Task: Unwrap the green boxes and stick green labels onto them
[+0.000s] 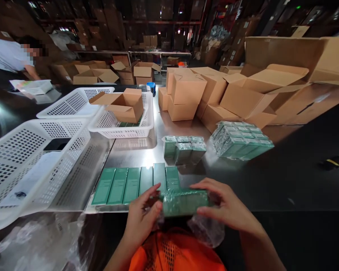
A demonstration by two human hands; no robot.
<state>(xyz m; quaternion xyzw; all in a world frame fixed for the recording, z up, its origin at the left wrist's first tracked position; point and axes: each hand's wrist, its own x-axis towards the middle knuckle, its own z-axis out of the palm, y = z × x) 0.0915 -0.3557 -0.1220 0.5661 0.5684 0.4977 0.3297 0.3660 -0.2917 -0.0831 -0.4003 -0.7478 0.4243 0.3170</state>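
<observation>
Between my two hands, in front of my body, is a green box [185, 203] in clear plastic wrap. My left hand [145, 210] grips its left end, thumb in front and fingers behind. My right hand [224, 205] holds the right end, with loose clear plastic [209, 229] hanging below it. Just beyond, a row of unwrapped green boxes [128, 184] lies along the table's front edge. Farther off stand several wrapped green boxes [183, 150] in a small group. To their right is a larger stack of wrapped green boxes [241, 139].
White plastic baskets [31, 128] stand on the left, one with a phone [57, 144] inside. An open carton [130, 107] rests in another basket. Brown cartons [189, 92] are piled at the back right. A blue tape roll [150, 87] sits behind. A person [9, 56] bends at far left.
</observation>
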